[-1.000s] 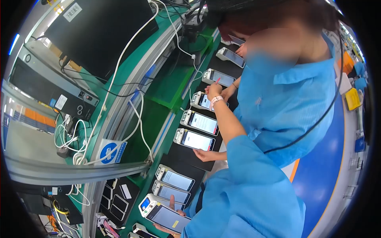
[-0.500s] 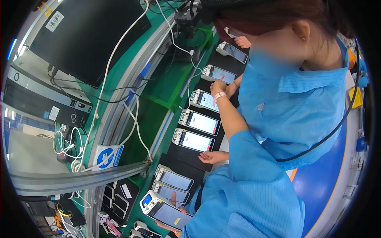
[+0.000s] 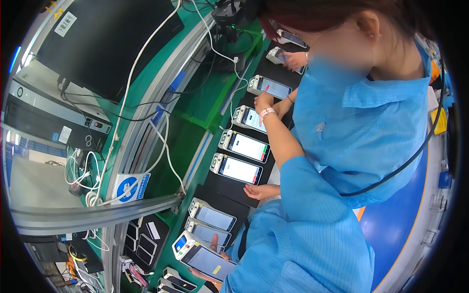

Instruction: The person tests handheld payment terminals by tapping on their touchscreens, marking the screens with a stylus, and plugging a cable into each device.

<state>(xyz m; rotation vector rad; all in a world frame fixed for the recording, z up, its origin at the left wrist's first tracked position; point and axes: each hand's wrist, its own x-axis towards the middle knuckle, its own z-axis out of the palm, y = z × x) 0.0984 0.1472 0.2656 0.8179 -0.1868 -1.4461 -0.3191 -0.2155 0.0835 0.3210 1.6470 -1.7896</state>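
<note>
"Is the white label on your monitor readable?"

"Too small. Your left hand clasps a yellow-marked terminal above the tabletop; your right arm stretches out, but whether your right hand pinches anything, I can't tell."

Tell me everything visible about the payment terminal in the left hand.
The payment terminal has a white, plastic-looking body, a small blue display at one end and a large grey screen bearing a yellow patch. It lies face-up in the left hand, which shows along both long edges.
</note>
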